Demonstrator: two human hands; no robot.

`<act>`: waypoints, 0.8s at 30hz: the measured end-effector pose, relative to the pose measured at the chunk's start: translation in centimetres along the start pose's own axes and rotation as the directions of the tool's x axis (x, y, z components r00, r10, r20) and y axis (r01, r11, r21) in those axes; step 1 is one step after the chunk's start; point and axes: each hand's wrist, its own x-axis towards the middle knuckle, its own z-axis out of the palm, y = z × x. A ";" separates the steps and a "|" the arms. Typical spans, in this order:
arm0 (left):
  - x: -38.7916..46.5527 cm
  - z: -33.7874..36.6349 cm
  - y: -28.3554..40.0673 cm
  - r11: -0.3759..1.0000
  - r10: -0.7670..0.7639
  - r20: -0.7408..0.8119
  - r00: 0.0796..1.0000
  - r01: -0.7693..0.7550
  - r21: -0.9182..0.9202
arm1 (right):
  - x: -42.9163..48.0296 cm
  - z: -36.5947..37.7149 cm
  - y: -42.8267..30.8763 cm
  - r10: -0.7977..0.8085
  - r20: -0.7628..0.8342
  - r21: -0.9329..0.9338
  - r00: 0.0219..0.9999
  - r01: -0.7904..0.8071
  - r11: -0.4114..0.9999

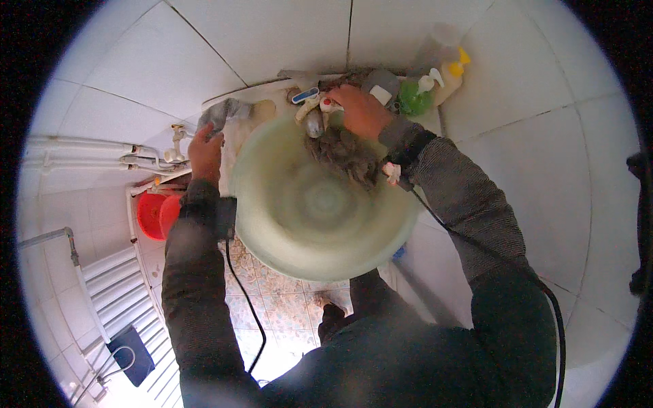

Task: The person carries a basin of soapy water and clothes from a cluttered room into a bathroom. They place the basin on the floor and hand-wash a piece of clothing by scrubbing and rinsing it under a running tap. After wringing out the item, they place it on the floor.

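My right hand (359,109) has its fingers on the red-marked handle (328,105) of a tap. Beside it is the tap's blue-marked handle (305,95), and the metal spout (314,124) points down over a large pale green plastic basin (326,250). A dark, crumpled wet-looking cloth (347,155) lies in the basin's far side, below the spout. My left hand (205,155) is at the left of the basin, fingers against a grey, blurred item (227,113) on the sink ledge. Whether they grip it is unclear.
A green pump bottle (416,97) and a yellow-topped bottle (451,76) stand at the back right. White pipes (81,148) with a valve (176,145) run along the left wall. Red plastic basins (153,214) sit lower left. Black cables (250,301) hang from both wrists.
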 end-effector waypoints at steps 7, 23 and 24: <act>-11.9 2.0 10.9 0.984 0.061 0.042 0.997 -0.067 0.164 | -1.2 1.5 -0.6 0.208 -0.116 0.015 0.971 -0.208 0.978; -22.1 2.2 6.9 0.916 0.017 -0.121 0.993 0.033 0.400 | -6.4 12.8 -0.1 0.354 0.546 -0.048 0.759 -0.393 0.918; -22.9 1.9 6.9 0.943 -0.326 -0.015 0.945 0.326 0.066 | -6.5 12.6 0.1 0.313 0.591 -0.003 0.743 -0.386 0.922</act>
